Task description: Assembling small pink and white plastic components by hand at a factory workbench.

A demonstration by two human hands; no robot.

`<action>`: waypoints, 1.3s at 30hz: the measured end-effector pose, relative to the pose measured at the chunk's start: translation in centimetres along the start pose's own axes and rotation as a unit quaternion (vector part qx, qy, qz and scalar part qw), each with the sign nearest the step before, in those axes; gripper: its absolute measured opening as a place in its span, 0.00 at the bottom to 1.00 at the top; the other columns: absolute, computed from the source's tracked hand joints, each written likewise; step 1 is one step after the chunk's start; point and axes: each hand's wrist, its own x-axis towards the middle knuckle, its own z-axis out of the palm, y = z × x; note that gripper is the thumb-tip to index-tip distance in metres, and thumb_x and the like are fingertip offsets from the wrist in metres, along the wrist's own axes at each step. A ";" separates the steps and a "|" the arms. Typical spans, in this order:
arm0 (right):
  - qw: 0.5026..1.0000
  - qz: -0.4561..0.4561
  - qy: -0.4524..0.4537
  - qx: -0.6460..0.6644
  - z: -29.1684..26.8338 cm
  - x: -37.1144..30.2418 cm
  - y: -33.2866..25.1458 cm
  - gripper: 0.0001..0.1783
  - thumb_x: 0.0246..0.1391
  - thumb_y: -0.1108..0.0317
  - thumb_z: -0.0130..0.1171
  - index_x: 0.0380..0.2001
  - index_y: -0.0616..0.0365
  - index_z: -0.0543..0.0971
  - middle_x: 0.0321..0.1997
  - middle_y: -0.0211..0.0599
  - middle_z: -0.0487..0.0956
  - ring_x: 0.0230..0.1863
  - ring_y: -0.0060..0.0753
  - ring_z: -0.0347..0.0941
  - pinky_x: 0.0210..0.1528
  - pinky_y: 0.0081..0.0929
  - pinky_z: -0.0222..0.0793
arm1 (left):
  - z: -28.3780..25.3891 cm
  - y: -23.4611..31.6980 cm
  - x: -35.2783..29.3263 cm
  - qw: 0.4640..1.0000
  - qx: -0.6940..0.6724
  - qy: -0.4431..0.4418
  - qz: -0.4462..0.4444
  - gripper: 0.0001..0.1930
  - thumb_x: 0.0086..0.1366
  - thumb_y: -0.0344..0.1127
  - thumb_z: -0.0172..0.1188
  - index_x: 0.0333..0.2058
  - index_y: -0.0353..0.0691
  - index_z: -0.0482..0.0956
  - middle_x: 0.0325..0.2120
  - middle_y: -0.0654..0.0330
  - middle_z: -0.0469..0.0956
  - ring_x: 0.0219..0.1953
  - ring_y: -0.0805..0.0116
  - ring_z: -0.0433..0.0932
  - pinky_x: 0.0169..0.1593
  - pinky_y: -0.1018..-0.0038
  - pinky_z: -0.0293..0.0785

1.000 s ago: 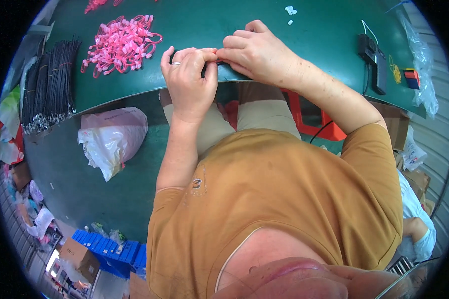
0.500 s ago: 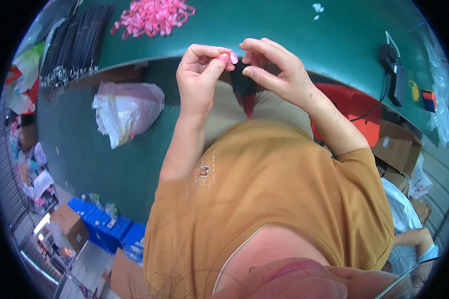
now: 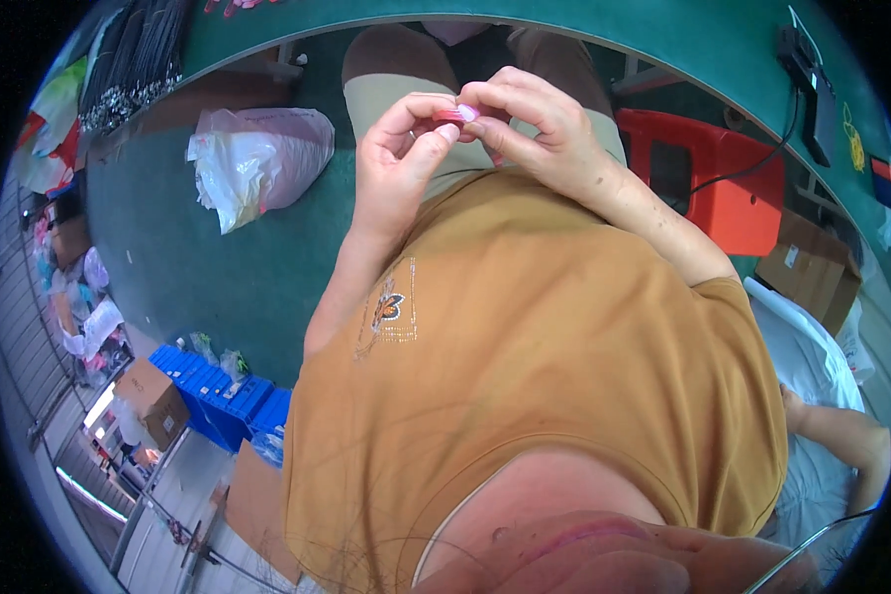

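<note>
Nearest, your ochre shirt [image 3: 554,346]. Past it, your left hand [image 3: 396,148] pinches a small pink piece [image 3: 448,115] between thumb and fingers, above your lap. Your right hand [image 3: 554,129] has thumb and forefinger closed on its pale end. Step, by my reading: two-handed fingertip work on that end; the next move calls for a steady left pinch and fine right-hand pressure. Farther: green table [image 3: 663,32], black strands [image 3: 134,49] bundled at its left.

A red plastic stool [image 3: 741,210] stands by the green table [image 3: 683,32].
</note>
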 end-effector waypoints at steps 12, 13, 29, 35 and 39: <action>0.997 -0.068 0.024 -0.019 -2.1 -2.7 -0.3 0.13 0.61 0.74 0.67 0.49 0.59 0.84 0.39 0.36 0.81 0.37 0.35 0.82 0.37 0.30 0.77 | -0.7 -2.2 -0.4 0.970 -0.190 -0.089 -0.118 0.06 0.74 0.31 0.63 0.42 0.36 0.86 0.44 0.57 0.84 0.44 0.68 0.84 0.56 0.69 0.81; 0.996 -0.068 0.025 -0.045 -2.6 -2.8 -0.2 0.12 0.62 0.75 0.66 0.48 0.59 0.85 0.39 0.36 0.81 0.37 0.34 0.82 0.37 0.30 0.77 | -0.9 -2.6 -0.3 0.968 -0.201 -0.098 -0.115 0.09 0.75 0.36 0.61 0.41 0.37 0.85 0.44 0.57 0.83 0.44 0.66 0.84 0.58 0.65 0.81; 0.981 -0.023 0.028 -0.192 -5.7 -6.9 1.9 0.07 0.61 0.73 0.66 0.42 0.55 0.85 0.35 0.38 0.82 0.36 0.44 0.80 0.37 0.35 0.76 | -10.2 6.3 12.1 0.994 0.046 0.056 0.079 0.04 0.73 0.30 0.65 0.39 0.41 0.78 0.38 0.55 0.86 0.38 0.66 0.86 0.49 0.66 0.84; 0.979 -0.039 -0.024 -0.198 -5.2 -6.8 1.4 0.07 0.61 0.74 0.64 0.43 0.59 0.84 0.36 0.40 0.82 0.40 0.48 0.80 0.42 0.39 0.75 | -17.5 12.3 20.6 0.895 0.416 0.151 0.060 0.32 0.65 0.43 0.78 0.61 0.35 0.76 0.36 0.57 0.87 0.31 0.74 0.85 0.38 0.78 0.80; 0.976 -0.009 0.000 -0.216 -5.9 -6.9 0.6 0.08 0.61 0.74 0.64 0.44 0.57 0.84 0.36 0.39 0.81 0.38 0.47 0.79 0.41 0.38 0.75 | -20.2 11.1 18.7 0.927 0.270 0.182 0.185 0.17 0.71 0.39 0.72 0.51 0.34 0.83 0.31 0.63 0.84 0.27 0.79 0.77 0.32 0.81 0.73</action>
